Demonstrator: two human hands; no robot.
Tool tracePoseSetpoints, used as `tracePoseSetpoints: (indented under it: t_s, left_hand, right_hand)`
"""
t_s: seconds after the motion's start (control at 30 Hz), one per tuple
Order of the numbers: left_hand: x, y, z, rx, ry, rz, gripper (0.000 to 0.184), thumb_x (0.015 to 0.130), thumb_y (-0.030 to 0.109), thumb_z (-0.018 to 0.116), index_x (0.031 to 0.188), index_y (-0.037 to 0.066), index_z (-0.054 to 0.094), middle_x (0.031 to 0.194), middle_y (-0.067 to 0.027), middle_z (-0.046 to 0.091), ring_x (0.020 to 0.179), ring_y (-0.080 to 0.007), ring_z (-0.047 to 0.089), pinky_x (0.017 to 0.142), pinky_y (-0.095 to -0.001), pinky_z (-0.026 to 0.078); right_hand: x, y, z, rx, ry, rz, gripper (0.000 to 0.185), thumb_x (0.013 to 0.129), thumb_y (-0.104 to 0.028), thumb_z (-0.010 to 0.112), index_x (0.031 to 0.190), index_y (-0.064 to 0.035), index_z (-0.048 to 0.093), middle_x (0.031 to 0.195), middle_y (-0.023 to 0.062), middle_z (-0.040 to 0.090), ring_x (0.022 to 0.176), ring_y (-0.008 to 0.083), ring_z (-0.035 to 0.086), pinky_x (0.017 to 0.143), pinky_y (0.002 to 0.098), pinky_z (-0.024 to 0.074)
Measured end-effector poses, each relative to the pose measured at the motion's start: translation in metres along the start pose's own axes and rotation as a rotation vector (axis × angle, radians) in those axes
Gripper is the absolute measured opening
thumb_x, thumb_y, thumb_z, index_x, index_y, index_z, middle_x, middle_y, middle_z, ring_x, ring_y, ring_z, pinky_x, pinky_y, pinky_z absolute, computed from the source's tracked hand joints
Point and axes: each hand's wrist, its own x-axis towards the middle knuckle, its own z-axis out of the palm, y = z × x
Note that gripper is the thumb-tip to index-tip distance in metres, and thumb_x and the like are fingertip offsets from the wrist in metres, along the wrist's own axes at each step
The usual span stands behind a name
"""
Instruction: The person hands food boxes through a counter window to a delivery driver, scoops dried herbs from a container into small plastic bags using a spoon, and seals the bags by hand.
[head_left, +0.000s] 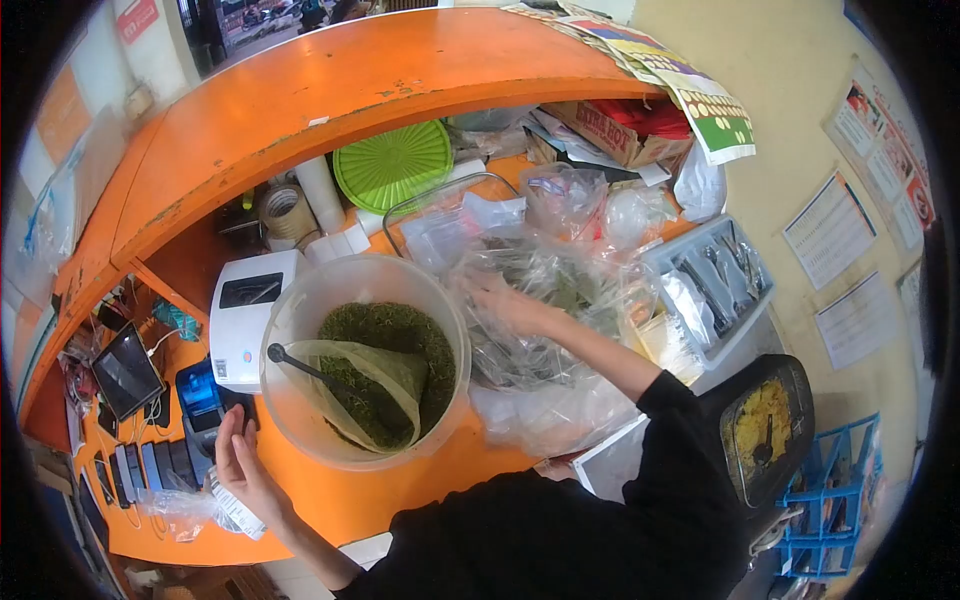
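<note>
My right hand [505, 305] reaches into a pile of clear plastic bags [570, 300], some with dark green contents showing through. Plastic covers its fingers, so their grip is hidden. My left hand [243, 462] is raised over the orange desk, left of the tub, with its fingers stretched out and nothing in them. Between my hands stands a large translucent plastic tub [290, 440] of chopped dried green herb [385, 325]. A mesh strainer [385, 375] with a black handle lies tilted in the herb.
A white printer [250, 300] stands behind my left hand, near several phones [155, 465]. At the back are a green lid [390, 165] and tape rolls [285, 213]. A grey cutlery tray [715, 285] sits right, above a dark container of yellow food [765, 430]. An orange counter ledge [370, 60] overhangs the desk.
</note>
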Motion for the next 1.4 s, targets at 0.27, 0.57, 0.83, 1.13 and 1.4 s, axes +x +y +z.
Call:
tracePoseSetpoints:
  t_s: [0.27, 0.57, 0.83, 1.13, 1.4]
  left_hand:
    - [-0.005, 0.008, -0.034, 0.1, 0.166, -0.024, 0.029, 0.093, 0.014, 0.043, 0.115, -0.004, 0.051, 0.117, -0.0165, 0.053, 0.111, -0.0226, 0.051, 0.096, -0.037, 0.039]
    - [-0.022, -0.011, -0.038, -0.023, 0.291, -0.166, 0.03, 0.093, 0.015, 0.044, 0.118, -0.001, 0.049, 0.116, -0.0138, 0.054, 0.111, -0.0193, 0.05, 0.095, -0.0309, 0.04]
    - [-0.026, -0.02, -0.037, -0.03, 0.275, -0.19, 0.029, 0.093, 0.014, 0.046, 0.117, 0.0, 0.05, 0.115, -0.0125, 0.055, 0.107, -0.0186, 0.052, 0.092, -0.0299, 0.043]
    - [-0.049, 0.014, -0.045, 0.242, 0.235, -0.061, 0.02, 0.09, 0.01, 0.05, 0.105, -0.001, 0.058, 0.099, -0.0083, 0.06, 0.092, -0.0144, 0.055, 0.082, -0.0301, 0.045]
    - [-0.071, 0.008, -0.059, 0.127, 0.507, -0.217, 0.021, 0.09, 0.013, 0.051, 0.105, 0.001, 0.058, 0.098, -0.0065, 0.06, 0.093, -0.0142, 0.056, 0.081, -0.0283, 0.043]
  right_hand:
    - [-0.032, -0.03, -0.066, -0.437, -0.192, 0.387, 0.098, 0.065, -0.043, 0.071, 0.142, -0.0258, 0.012, 0.145, 0.0188, 0.009, 0.132, 0.0435, 0.009, 0.103, 0.06, 0.0139]
    - [-0.073, -0.074, -0.131, -0.909, -0.741, 0.686, 0.115, 0.045, -0.052, 0.079, 0.14, -0.0299, 0.019, 0.148, 0.0124, -0.002, 0.134, 0.0404, -0.005, 0.088, 0.0774, -0.0001]
    - [0.048, -0.09, -0.177, -0.562, 0.052, 0.219, 0.048, 0.07, -0.019, 0.068, 0.113, -0.0053, 0.052, 0.119, 0.0165, 0.05, 0.109, 0.0317, 0.049, 0.092, 0.0453, 0.038]
    - [0.134, 0.171, 0.008, -0.318, -0.061, 0.219, 0.079, 0.055, -0.02, 0.078, 0.126, -0.0119, 0.043, 0.121, 0.0184, 0.05, 0.106, 0.0317, 0.052, 0.09, 0.0393, 0.042]
    - [0.122, 0.168, -0.053, -0.214, 0.333, 0.452, 0.021, 0.064, -0.014, 0.072, 0.074, 0.0026, 0.065, 0.069, 0.0165, 0.064, 0.065, 0.0242, 0.064, 0.061, 0.0332, 0.0488]
